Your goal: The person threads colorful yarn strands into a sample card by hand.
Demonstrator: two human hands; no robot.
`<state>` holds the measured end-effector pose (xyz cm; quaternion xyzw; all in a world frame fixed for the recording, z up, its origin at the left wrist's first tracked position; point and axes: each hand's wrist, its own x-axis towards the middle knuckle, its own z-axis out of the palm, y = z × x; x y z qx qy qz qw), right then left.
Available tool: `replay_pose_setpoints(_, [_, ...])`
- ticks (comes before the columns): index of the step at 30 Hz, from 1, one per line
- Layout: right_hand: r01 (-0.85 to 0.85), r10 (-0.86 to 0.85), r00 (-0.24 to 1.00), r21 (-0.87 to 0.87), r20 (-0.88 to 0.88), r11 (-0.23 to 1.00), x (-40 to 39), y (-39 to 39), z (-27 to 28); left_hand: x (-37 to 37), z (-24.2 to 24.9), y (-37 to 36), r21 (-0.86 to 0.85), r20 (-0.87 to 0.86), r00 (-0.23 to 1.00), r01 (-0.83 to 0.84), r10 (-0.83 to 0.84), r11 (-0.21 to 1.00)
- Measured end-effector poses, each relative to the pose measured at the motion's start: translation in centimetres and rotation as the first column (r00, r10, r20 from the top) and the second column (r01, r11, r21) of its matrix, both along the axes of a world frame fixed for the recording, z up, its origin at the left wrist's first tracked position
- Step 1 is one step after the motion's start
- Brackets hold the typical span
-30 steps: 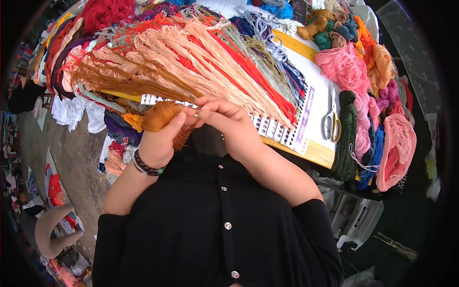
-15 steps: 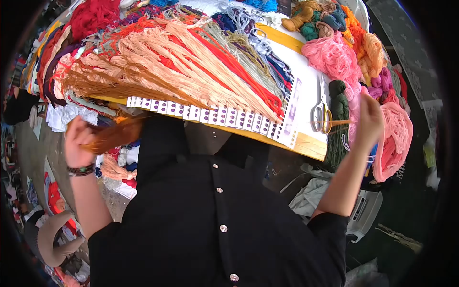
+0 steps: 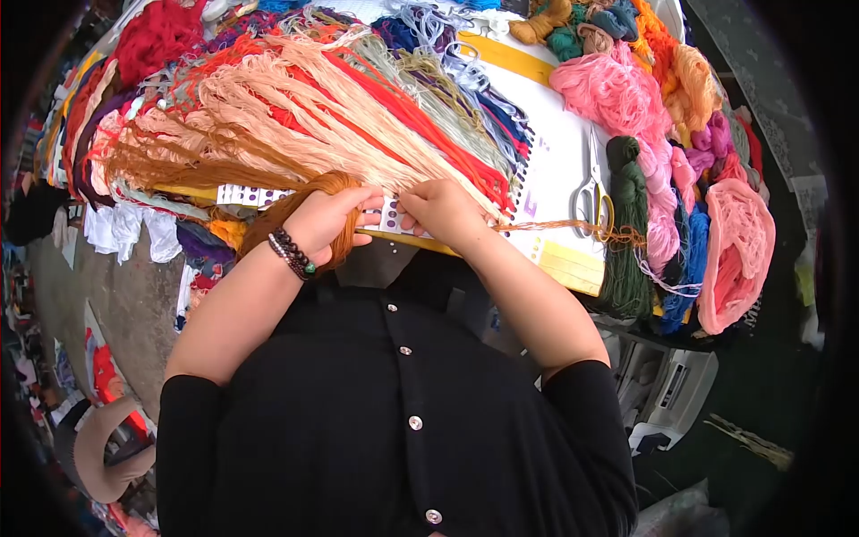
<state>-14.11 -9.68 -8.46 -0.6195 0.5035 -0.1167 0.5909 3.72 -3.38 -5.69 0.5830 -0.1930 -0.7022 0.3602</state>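
Note:
My left hand (image 3: 329, 219) is wrapped round a skein of brown thread (image 3: 283, 213) at the front edge of the table. Close beside it, my right hand (image 3: 440, 211) has its fingers pinched together over a white card strip with punched holes (image 3: 391, 217). A loose brown strand (image 3: 550, 225) runs from under the right wrist toward the scissors. Whether those fingers grip the thread's end is too small to see. Bundles of peach thread (image 3: 277, 85), red thread (image 3: 465, 166) and brown thread fan out from the card.
Silver scissors (image 3: 591, 192) lie on the white board to the right. Beyond them are a dark green skein (image 3: 624, 233), pink skeins (image 3: 617, 98) and a coral skein (image 3: 735, 255). Dark red yarn (image 3: 159, 40) is heaped at the back left.
Both hands have come inward from far apart to meet at the card's edge. The left brought the brown skein along; the brown strand now stretches across the board on the right.

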Motion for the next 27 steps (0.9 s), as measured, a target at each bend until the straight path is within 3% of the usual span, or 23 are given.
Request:
replay_pose_setpoints(5, [-0.007,0.006,1.000,0.061,0.028,0.998,-0.1,-0.3,-0.4,-1.8,-1.3,-0.3,-0.097,0.018,0.997,-0.072,0.075,0.993])
replay_pose_setpoints(7, [-0.004,0.001,1.000,0.082,0.030,0.997,-0.2,-0.3,-0.1,-2.0,-2.2,-0.6,-0.180,0.145,0.989,0.002,0.024,0.984])
replay_pose_setpoints(9, [0.000,-0.004,1.000,0.100,0.031,0.995,-0.2,-0.4,0.1,-2.2,-2.9,-0.8,-0.189,0.107,0.992,-0.051,0.073,0.981])
replay_pose_setpoints(14, [-0.001,-0.008,0.999,0.170,0.054,0.985,-0.5,-1.0,0.2,-2.0,-4.1,-1.2,-0.234,0.240,0.969,0.008,0.050,0.972])
replay_pose_setpoints(17, [-0.009,-0.001,0.998,0.159,0.065,0.987,-0.2,-0.9,-0.5,-2.4,-3.9,-1.1,-0.234,0.247,0.967,0.002,0.058,0.972])
replay_pose_setpoints(18, [-0.038,0.037,0.999,0.075,0.011,0.996,0.1,-0.7,-0.5,-2.3,-4.1,-1.2,-0.232,0.248,0.967,0.002,0.057,0.973])
replay_pose_setpoints(20, [-0.074,0.074,0.996,-0.008,-0.045,0.997,0.3,-0.4,-0.2,-2.2,-4.5,-1.3,-0.172,0.422,0.906,0.069,0.010,0.983])
replay_pose_setpoints(21, [-0.102,0.100,0.993,-0.022,-0.070,0.995,0.2,-0.4,0.0,-1.9,-4.5,-1.3,-0.172,0.423,0.906,0.067,0.012,0.983])
replay_pose_setpoints(23, [-0.131,0.127,0.987,-0.034,-0.095,0.991,-0.2,-0.1,0.0,-1.0,-4.6,-0.9,-0.337,0.552,0.833,0.193,0.028,0.922])
replay_pose_setpoints(24, [-0.060,0.059,0.998,-0.035,-0.019,0.998,-0.3,0.2,-0.3,-0.5,-4.2,-0.9,-0.346,0.539,0.842,0.195,0.024,0.918])
replay_pose_setpoints(25, [0.013,-0.012,0.998,-0.030,0.058,0.999,-0.4,0.4,-0.5,-0.2,-3.9,-1.0,-0.359,0.302,0.952,0.073,0.042,0.930])
replay_pose_setpoints(27, [0.008,-0.006,0.998,-0.045,0.066,0.999,-0.6,0.5,-0.7,-0.9,-1.0,-1.0,-0.272,-0.111,0.985,-0.157,0.131,0.949])
